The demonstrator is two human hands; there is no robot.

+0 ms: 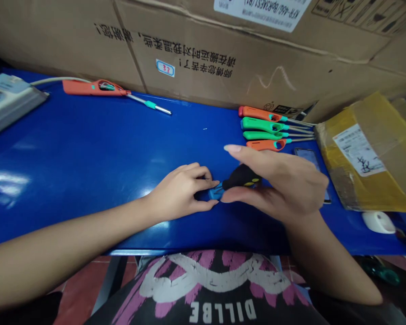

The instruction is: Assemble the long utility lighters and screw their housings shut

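Between my hands, on the blue table top (88, 149), is a black handle piece (242, 177) with a yellow mark and a blue end (216, 193). It looks like a utility lighter body, though my fingers hide much of it. My left hand (181, 194) pinches the blue end between thumb and fingers. My right hand (277, 185) grips the black part from the other side, its index finger reaching over the top. Several orange and green long-nosed lighters (274, 128) lie side by side just beyond my right hand. A lone orange lighter (98, 88) lies far to the left.
A smartphone (311, 161) lies beside the lighters, partly under my right hand. Further right are a yellow-taped parcel (355, 153) and a white computer mouse (375, 222). A power strip (10, 101) sits at the far left. Cardboard boxes (189, 45) line the table's back edge.
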